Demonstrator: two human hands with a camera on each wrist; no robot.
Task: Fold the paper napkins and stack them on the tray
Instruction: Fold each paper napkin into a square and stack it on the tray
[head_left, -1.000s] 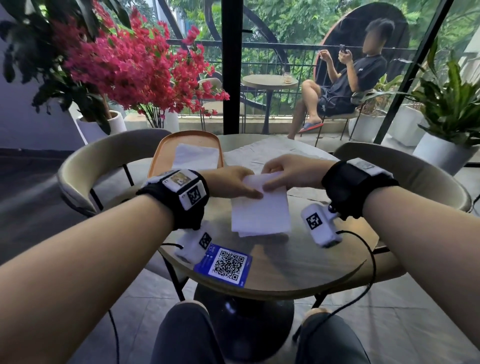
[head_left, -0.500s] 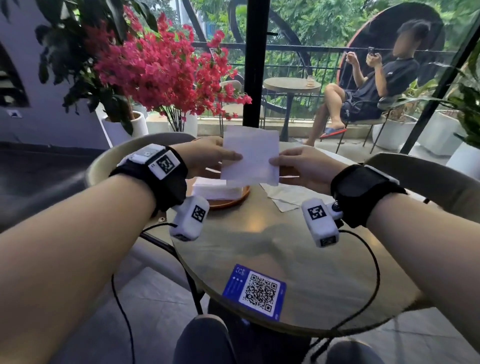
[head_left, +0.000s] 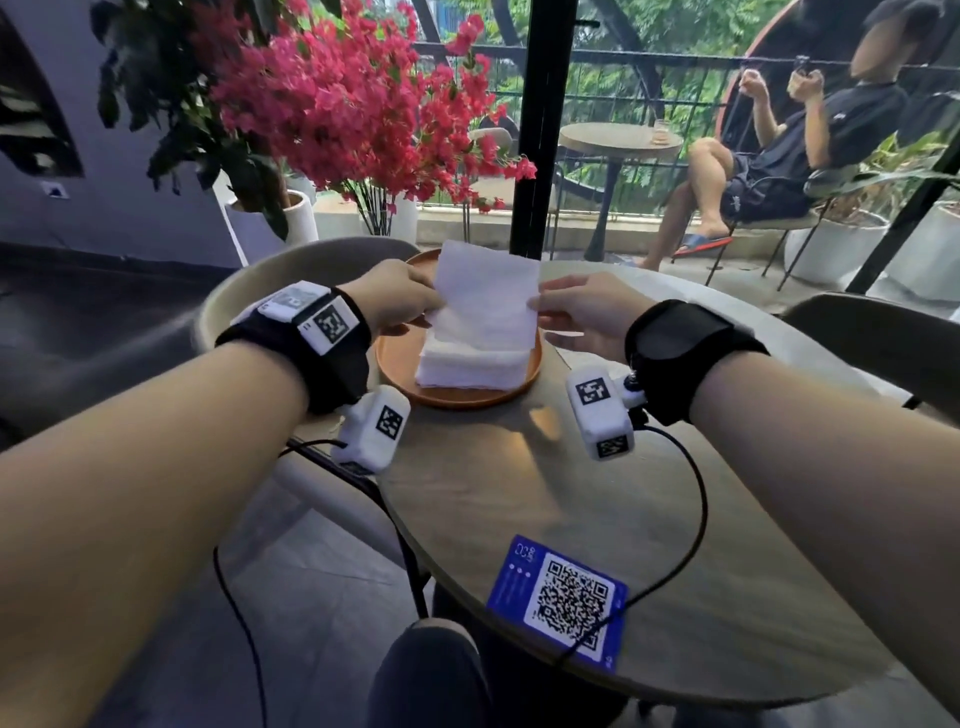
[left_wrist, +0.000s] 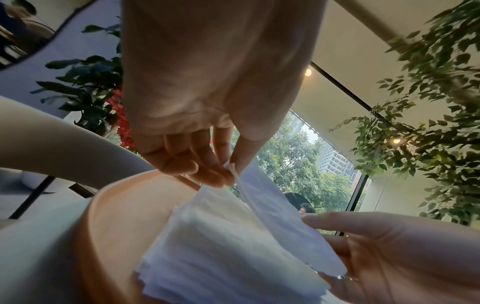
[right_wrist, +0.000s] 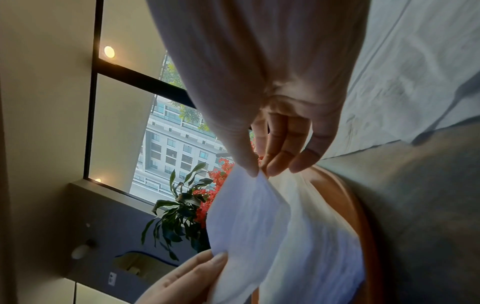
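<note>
The folded napkin (head_left: 485, 299), previously held above the table, now hangs directly over the stack (head_left: 470, 366) on the tray (head_left: 395, 358). The left hand (head_left: 395, 296) and right hand (head_left: 576, 312) each pinch 1 side edge. Only lowering and release appear to remain.

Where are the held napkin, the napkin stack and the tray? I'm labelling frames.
held napkin (head_left: 488, 291), head view, middle of the raised sheet.
napkin stack (head_left: 470, 366), head view, its near side face.
tray (head_left: 397, 358), head view, bare left floor.

Held napkin (head_left: 485, 296): screens the tray's (head_left: 397, 361) far rim and most of the stack's (head_left: 470, 366) top. Left hand (head_left: 397, 301): fingertips hidden behind the napkin's edge. Seated person's (head_left: 789, 135) face: blurred. QR card (head_left: 558, 603): small print illegible.
</note>
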